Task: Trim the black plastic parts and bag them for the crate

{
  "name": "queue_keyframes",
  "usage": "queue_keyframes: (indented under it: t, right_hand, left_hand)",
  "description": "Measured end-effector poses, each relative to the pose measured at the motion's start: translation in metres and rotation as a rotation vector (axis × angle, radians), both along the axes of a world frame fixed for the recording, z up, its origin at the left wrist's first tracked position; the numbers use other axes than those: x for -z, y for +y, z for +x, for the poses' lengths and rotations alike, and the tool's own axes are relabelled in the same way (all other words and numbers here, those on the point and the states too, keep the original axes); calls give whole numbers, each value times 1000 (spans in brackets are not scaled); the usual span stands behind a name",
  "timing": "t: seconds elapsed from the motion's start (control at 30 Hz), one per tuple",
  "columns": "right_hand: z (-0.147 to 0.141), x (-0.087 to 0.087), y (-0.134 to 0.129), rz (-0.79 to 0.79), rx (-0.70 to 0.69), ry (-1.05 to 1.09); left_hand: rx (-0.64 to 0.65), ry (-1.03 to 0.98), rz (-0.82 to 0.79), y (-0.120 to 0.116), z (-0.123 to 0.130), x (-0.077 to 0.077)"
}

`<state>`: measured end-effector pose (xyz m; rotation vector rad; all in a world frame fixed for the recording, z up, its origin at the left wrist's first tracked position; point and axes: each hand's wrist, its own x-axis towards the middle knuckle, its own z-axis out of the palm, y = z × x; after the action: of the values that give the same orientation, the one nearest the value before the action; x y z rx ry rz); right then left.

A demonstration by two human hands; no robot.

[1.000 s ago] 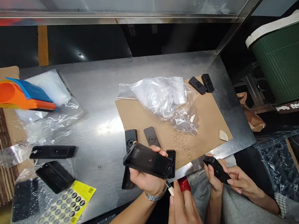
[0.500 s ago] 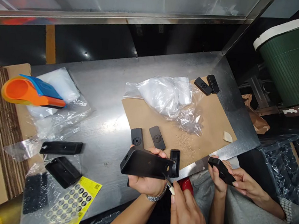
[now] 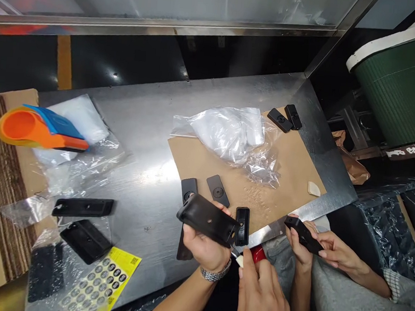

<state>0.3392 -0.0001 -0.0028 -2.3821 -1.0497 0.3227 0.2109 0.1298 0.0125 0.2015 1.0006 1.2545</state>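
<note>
My left hand [image 3: 208, 252], with a metal watch at its wrist, is closed around a hollow black plastic casing [image 3: 205, 218], held tilted above the table. In my right hand [image 3: 264, 293] is a small knife-like tool with a pale handle [image 3: 239, 260]; its thin metal tip meets the casing's lower right end. The exact tip shape is hard to make out. Behind the casing lie a flat black part [image 3: 218, 191] and another black part [image 3: 189, 187], partly covered by it. An open black shell [image 3: 242, 226] rests just right of the casing.
A co-worker's hands [image 3: 319, 245] hold a black part at the right. Brown cardboard [image 3: 289, 167] on the metal table carries a clear plastic bag [image 3: 227, 133]. At the left are black shells [image 3: 85, 240], a yellow sticker sheet [image 3: 131, 262] and an orange tape dispenser [image 3: 21, 127].
My left hand has turned the casing and moved it slightly right, so more of its hollow side and a hole show. The tool stays at its lower right end.
</note>
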Motion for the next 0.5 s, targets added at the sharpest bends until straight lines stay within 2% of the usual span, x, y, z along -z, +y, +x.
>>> queue_keyframes:
  t: [0.13, 0.2, 0.27, 0.33, 0.5]
  right_hand:
    - [-70, -29, 6, -84, -46, -72]
    - [-96, -40, 6, -117, -50, -82]
    - [-105, -48, 6, -131, -50, -29]
    - [-102, -51, 9, -112, -46, 80]
    - [-103, -43, 29, -92, 6, 371]
  left_hand:
    - [73, -34, -170, 2, 0, 1]
    - [100, -63, -229, 3, 0, 3]
    - [115, -88, -254, 3, -1, 4]
    - [126, -111, -268, 3, -1, 4]
    - [194, -141, -329, 2, -2, 2]
